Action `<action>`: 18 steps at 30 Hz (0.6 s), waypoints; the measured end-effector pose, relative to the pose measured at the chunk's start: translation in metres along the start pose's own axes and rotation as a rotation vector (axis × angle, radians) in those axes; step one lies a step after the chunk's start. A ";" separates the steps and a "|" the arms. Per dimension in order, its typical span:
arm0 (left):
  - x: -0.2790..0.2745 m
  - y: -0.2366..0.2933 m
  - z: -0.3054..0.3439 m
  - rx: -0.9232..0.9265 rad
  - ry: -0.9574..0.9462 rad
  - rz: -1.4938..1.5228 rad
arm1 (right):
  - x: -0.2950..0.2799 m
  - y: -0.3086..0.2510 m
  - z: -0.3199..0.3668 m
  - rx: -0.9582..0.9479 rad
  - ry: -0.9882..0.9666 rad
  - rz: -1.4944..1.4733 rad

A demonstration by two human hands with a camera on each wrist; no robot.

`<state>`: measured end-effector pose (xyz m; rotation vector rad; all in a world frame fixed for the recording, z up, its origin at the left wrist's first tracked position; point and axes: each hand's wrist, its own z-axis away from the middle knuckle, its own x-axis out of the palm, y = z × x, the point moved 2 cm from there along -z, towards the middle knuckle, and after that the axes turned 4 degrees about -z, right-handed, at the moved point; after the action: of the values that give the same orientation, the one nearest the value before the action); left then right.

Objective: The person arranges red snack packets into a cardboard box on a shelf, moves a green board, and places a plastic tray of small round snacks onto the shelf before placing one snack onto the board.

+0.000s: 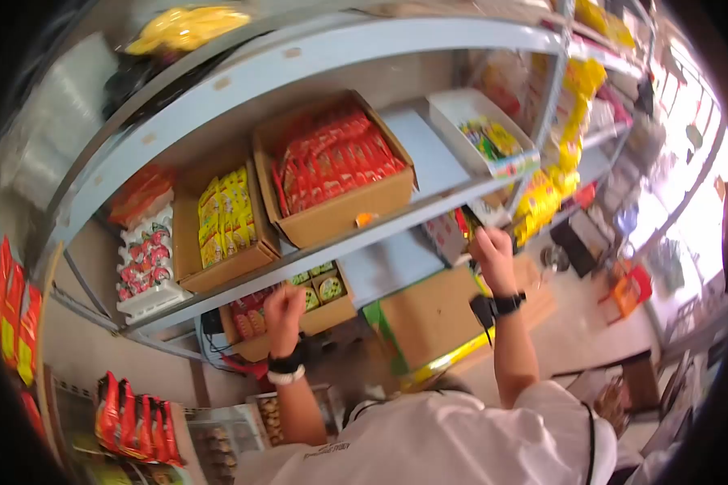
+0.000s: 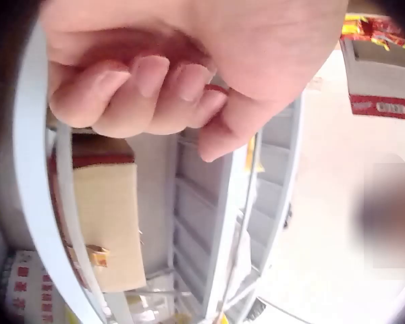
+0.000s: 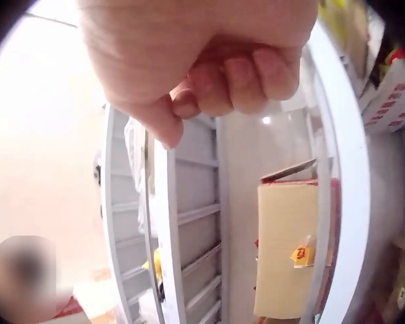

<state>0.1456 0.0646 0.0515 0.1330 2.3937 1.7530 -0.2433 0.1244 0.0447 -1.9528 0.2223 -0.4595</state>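
Note:
Both hands are raised in front of a metal shelf, each with curled fingers and nothing visible inside. My left hand point(image 1: 285, 311) is in front of a lower-level carton point(image 1: 319, 322) of round green-topped packs point(image 1: 330, 288). In the left wrist view the fingers point(image 2: 148, 77) fold toward the palm. Farther right, my right hand point(image 1: 493, 257) overlaps the shelf's front edge in the head view. Its fingers point(image 3: 239, 81) are bent in with the thumb beside them. Beyond each hand, a wrist view shows a cardboard box point(image 3: 287, 250) on the shelf.
The upper shelf holds a box point(image 1: 323, 230) of red packets point(image 1: 340, 166), yellow packets point(image 1: 226, 214) in another box, and a white tray point(image 1: 158, 301). A white box point(image 1: 493, 164) sits at its right end. Below, a large carton point(image 1: 429, 319) stands near the body. Red bags point(image 1: 133, 420) hang lower left.

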 end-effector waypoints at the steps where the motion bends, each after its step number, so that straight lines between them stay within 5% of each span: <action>1: 0.017 0.012 -0.015 0.002 0.021 -0.005 | 0.009 0.002 -0.005 0.045 0.008 -0.040; 3: 0.034 0.015 -0.025 -0.019 -0.002 0.028 | 0.028 0.004 -0.004 -0.007 -0.024 0.042; 9: 0.041 -0.072 0.010 -0.227 0.026 -0.082 | 0.001 0.093 0.039 0.286 0.052 -0.073; 11: 0.033 -0.064 0.045 -0.349 0.093 -0.081 | -0.027 0.122 0.060 0.399 0.035 0.037; 15: -0.027 -0.133 0.090 -0.576 0.405 -0.191 | -0.082 0.169 0.088 0.500 0.130 0.204; 18: -0.027 -0.089 0.102 -0.518 0.457 -0.265 | -0.077 0.167 0.085 0.602 -0.101 0.069</action>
<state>0.1939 0.1286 -0.0614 -0.6819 1.9775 2.3756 -0.2696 0.1536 -0.1543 -1.3686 0.0719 -0.3316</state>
